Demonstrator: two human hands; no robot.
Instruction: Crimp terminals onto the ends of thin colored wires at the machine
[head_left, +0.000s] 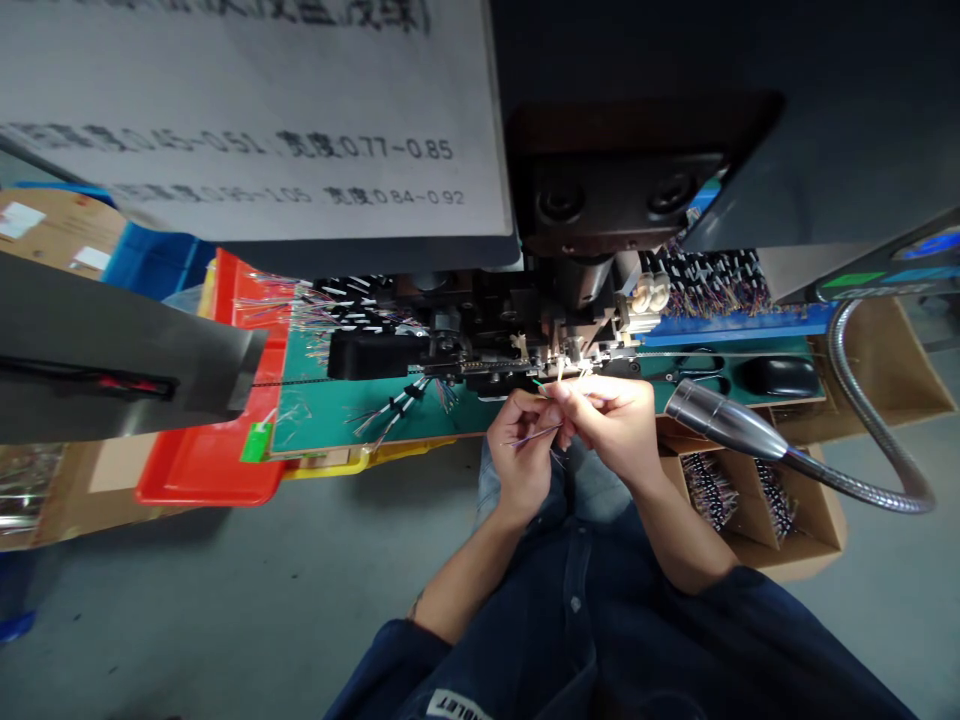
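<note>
Both hands meet at the front of a dark crimping machine (581,280), close under its lit working point. My left hand (523,445) is closed, thumb and fingers pinching thin coloured wires (536,435). Beside and touching it, my right hand (611,420) is closed too, its thumb and forefinger pinched on the wires just below the machine's tooling. A green wire end pokes up between the hands. Fingers cover most of the bundle. On the green bench top (480,410) to the left lie a few wire bundles with black and white sleeves (405,402).
Heaped wire bundles (345,305) lie left of the machine, more in a blue tray (735,325) at right. A red tray (210,465) sits at the left. A gooseneck lamp (727,420) reaches in from the right, above a divided cardboard box (814,550). Scissors (701,368) lie nearby.
</note>
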